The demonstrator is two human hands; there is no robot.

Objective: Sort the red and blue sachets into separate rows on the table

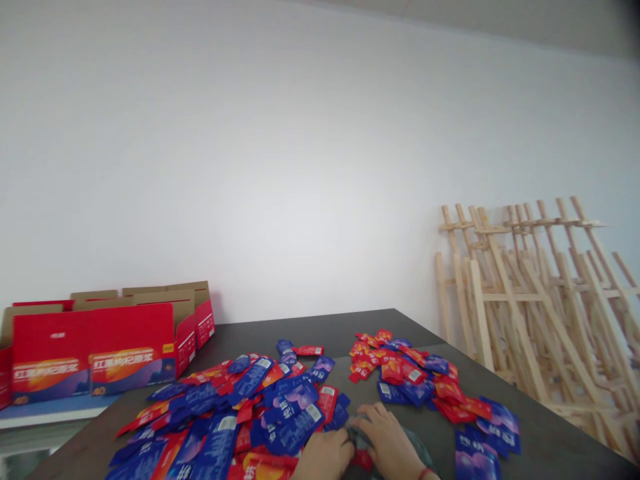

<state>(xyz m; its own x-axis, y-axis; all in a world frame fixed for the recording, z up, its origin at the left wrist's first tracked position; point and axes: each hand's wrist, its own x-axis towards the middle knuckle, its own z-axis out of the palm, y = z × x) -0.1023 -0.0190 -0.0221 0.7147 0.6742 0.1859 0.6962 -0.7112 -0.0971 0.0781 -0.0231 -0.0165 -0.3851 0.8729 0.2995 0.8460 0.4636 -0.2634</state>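
Note:
Low in the middle of the head view, my left hand (325,457) has its fingers curled in; what they hold, if anything, is hidden. Close beside it, my right hand (384,437) wraps its fingers over a grey-green cloth (417,445). A small patch of a red packet (364,460) shows between the two hands. To the left lies a big loose heap of blue and red sachets (295,407), reaching right up to my left hand. A second spread of red and blue sachets (413,373) lies beyond my right hand and to its right.
All this rests on a dark table (320,327) against a white wall. Several open red cardboard boxes (133,350) stand at the left on a lower white surface (50,420). Wooden easels (520,300) lean on the wall past the table's right edge.

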